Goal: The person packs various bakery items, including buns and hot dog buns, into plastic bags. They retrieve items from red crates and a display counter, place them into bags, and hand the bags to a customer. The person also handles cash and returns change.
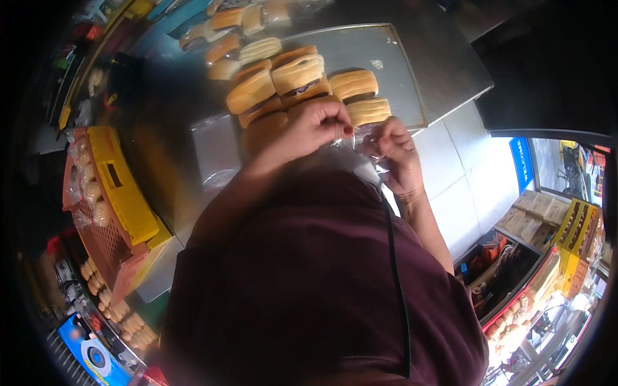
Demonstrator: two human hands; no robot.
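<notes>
Close in front of my body, a clear plastic bag (362,165) hangs between both hands. My left hand (322,123) is closed, thumb and fingertips pinching the bag's edge. On the other side my right hand (398,154) has its fingers curled in and also grips the bag. What the bag contains, if anything, I cannot make out. Just beyond my hands, filled bread buns (299,74) with a dark filling are piled on a metal tray (402,71). Two more filled buns (368,110) lie at the pile's right, right above my fingers.
Clear plastic sheets or bags (215,151) lie on the metal table left of my left forearm. Wrapped buns (225,22) sit at the far side. A yellow crate (122,183) and an orange basket (103,231) stand at left. Pale floor tiles (450,186) and a dark box (502,273) are at right.
</notes>
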